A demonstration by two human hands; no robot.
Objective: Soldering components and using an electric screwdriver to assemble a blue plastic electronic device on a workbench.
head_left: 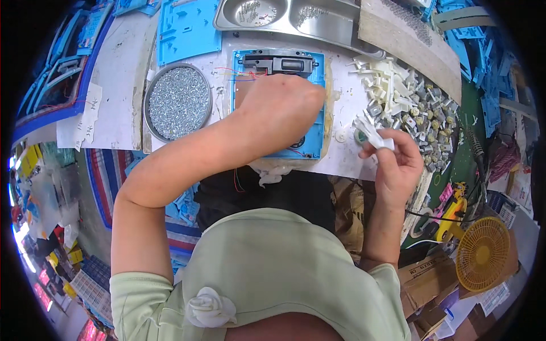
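Observation:
A blue plastic housing (319,128) lies on the work table in front of me, with a black mechanism (281,64) fitted along its far end and thin coloured wires (242,74) at its left. My left hand (281,108) is bent over the middle of the housing; its back faces up and hides the fingers and whatever they touch. To the right of the housing, my right hand (400,162) pinches a small white plastic part (372,135) between thumb and fingers, close to the pile of parts.
A round metal dish (149,108) full of screws stands left. Behind are a blue panel (187,31) and a steel tray (290,25) with small metal pieces. White plastic parts (387,79) and small motors (435,122) are heaped right. A yellow fan (483,253) is at lower right.

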